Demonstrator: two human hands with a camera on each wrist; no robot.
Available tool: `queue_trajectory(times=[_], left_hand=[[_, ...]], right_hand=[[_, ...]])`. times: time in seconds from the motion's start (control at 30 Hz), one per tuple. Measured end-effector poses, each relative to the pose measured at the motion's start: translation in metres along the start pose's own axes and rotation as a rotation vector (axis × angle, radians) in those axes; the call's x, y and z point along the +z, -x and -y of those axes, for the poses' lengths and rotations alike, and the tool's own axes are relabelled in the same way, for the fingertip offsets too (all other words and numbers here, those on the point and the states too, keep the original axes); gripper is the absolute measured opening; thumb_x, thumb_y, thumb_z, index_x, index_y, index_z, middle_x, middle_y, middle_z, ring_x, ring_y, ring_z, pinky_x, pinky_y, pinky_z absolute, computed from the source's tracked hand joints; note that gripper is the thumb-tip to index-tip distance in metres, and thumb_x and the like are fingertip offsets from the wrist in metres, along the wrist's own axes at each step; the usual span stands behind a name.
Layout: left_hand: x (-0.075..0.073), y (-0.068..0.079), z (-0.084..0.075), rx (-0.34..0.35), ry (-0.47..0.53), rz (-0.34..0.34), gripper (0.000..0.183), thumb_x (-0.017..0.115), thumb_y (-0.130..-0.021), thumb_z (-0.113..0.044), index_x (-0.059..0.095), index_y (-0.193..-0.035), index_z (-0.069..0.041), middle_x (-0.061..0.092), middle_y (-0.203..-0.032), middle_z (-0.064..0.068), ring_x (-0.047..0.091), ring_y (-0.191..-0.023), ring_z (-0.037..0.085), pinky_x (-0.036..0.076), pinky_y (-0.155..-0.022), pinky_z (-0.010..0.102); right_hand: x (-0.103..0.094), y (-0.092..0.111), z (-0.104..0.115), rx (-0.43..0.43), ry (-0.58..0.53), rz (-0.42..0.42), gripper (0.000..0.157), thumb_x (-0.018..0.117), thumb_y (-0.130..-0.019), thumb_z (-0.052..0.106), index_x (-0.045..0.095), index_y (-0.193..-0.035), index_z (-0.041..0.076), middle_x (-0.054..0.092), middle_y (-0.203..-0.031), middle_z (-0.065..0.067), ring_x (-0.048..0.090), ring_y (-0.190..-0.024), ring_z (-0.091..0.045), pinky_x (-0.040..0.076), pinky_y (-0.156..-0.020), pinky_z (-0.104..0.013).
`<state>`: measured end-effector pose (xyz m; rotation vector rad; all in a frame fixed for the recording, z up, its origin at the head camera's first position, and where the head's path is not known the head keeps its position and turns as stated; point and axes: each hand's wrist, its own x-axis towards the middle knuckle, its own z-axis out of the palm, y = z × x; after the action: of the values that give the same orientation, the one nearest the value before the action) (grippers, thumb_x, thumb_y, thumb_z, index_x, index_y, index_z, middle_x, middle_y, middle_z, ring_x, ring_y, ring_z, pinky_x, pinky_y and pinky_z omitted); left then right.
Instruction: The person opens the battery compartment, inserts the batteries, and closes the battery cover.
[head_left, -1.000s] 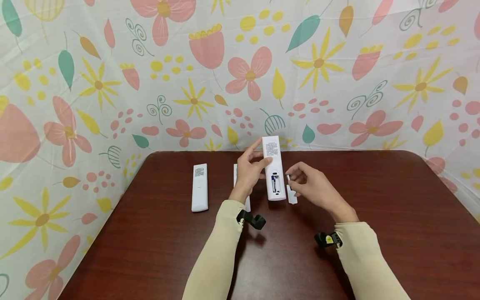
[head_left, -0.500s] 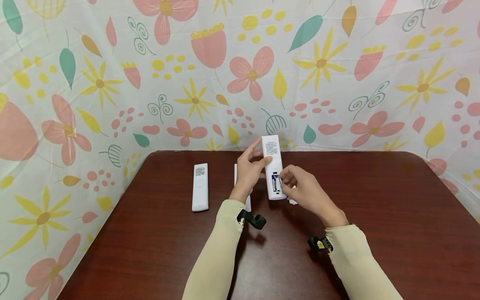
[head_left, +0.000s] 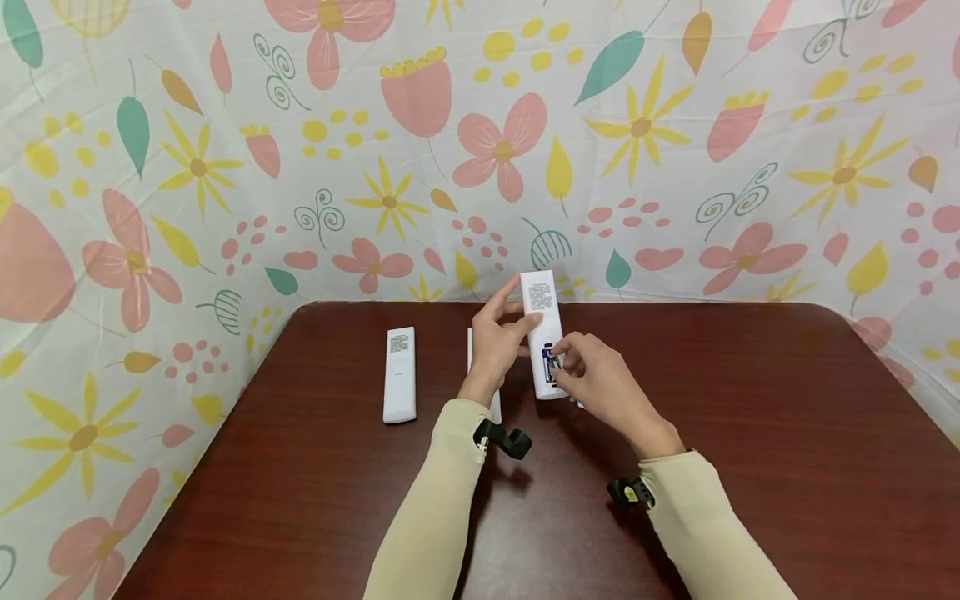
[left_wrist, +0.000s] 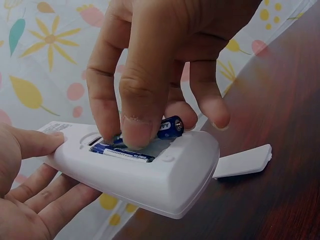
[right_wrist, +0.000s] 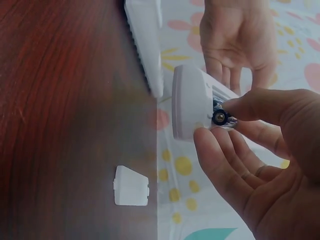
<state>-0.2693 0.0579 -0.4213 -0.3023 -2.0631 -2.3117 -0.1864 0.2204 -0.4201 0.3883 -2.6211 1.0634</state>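
Observation:
My left hand (head_left: 492,343) holds a white remote control (head_left: 551,330) tilted, its back facing up, with the thumb on top and the fingers underneath. One blue AAA battery (left_wrist: 122,153) lies inside the uncovered battery compartment. Between thumb and fingertip, my right hand (head_left: 606,383) pinches a second blue battery (left_wrist: 172,127). In the left wrist view this battery slants over the compartment, one end raised; its other end is hidden by the fingers. The white battery cover (right_wrist: 132,187) lies on the table, mostly hidden behind my right hand in the head view.
Another white remote control (head_left: 400,379) lies back up at the left. Partly covered by my left forearm is a further white remote (head_left: 496,407). A flower-patterned cloth (head_left: 660,208) hangs behind the dark red table (head_left: 300,500).
My right hand has moved left with the battery, from beside the remote control to over its compartment. The left hand and the remote control stay nearly where they were.

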Motion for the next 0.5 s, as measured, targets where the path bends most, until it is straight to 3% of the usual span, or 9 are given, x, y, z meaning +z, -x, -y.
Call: queue_trajectory(times=[0.2,0.33,0.5], left_hand=[[-0.0003,-0.0008,-0.0005,0.000,0.008,-0.004,0.066,0.080,-0.096,-0.004,0.064,-0.148,-0.040,0.070,-0.113,0.004,0.073,-0.080,0.024,0.065,-0.062,0.046],[-0.0004,-0.0003,-0.0019,-0.002,0.006,0.003,0.065,0.080,-0.097,-0.005,0.062,-0.151,-0.037,0.070,-0.113,0.004,0.074,-0.081,0.024,0.065,-0.066,0.052],[-0.0012,0.0002,-0.0019,-0.008,0.008,0.000,0.065,0.080,-0.096,-0.005,0.063,-0.150,-0.037,0.070,-0.113,0.003,0.074,-0.080,0.024,0.065,-0.069,0.057]], right_hand=[[0.0012,0.0005,0.0008,0.015,-0.019,0.005,0.020,0.078,-0.091,-0.005,0.064,-0.101,0.005,0.060,-0.092,-0.008,0.061,-0.067,-0.014,0.056,-0.058,-0.029],[0.0017,0.0007,0.0022,0.013,-0.016,0.019,0.014,0.077,-0.093,-0.005,0.070,-0.095,0.006,0.059,-0.091,-0.007,0.063,-0.066,-0.014,0.057,-0.057,-0.028],[-0.0019,0.0013,0.0011,0.000,-0.012,0.051,0.009,0.081,-0.093,-0.001,0.076,-0.097,0.006,0.061,-0.091,-0.005,0.067,-0.077,-0.018,0.057,-0.064,-0.031]])
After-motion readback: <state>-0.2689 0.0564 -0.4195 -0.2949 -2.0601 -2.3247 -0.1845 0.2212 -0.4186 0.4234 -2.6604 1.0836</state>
